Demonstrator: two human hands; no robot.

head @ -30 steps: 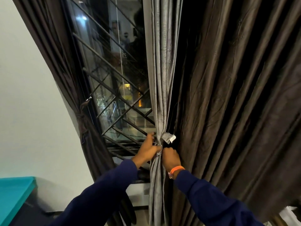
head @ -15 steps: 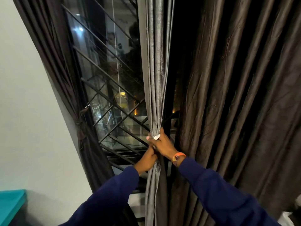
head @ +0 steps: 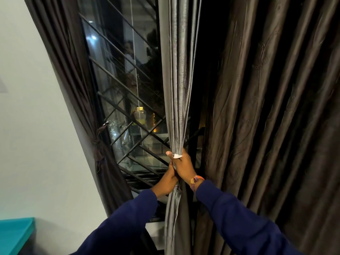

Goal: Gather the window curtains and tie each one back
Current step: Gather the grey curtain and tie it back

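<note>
A silvery-grey curtain (head: 179, 80) hangs gathered into a narrow bundle in front of the window. My right hand (head: 183, 167) grips the bundle at its waist, thumb across the front, with a small white tag (head: 177, 155) at its fingers. Just below, my left hand (head: 168, 182) holds the same bundle from the left side. A dark brown curtain (head: 73, 74) at the left window edge is tied back with a knot (head: 97, 144). A wide dark brown curtain (head: 272, 107) hangs loose on the right.
Behind the grey curtain is a window (head: 121, 85) with a black diagonal metal grille and reflections in the glass. A white wall (head: 36, 126) fills the left. A teal surface (head: 12, 234) shows at the bottom left corner.
My right hand moved up and over the grey bundle, from beside the left hand to above it, covering most of the white tag. The view shifted slightly right and closer.
</note>
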